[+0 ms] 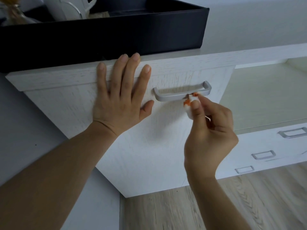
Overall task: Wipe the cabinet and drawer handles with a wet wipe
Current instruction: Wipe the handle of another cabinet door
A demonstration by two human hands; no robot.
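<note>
A silver bar handle (171, 97) is fixed across the white wood-grain cabinet door (146, 146). My right hand (209, 135) pinches a small white wet wipe (189, 106) with orange stains and holds it against the handle's right part. My left hand (119, 95) lies flat on the door to the left of the handle, fingers spread and straight, fingertips reaching the cabinet's top edge.
A black tray (116, 34) with glassware and white items sits on the cabinet top. To the right is a glass-fronted section (265, 97), and below it drawers with silver handles (292, 132), (263, 154), (244, 169). Light wood flooring (216, 205) lies below.
</note>
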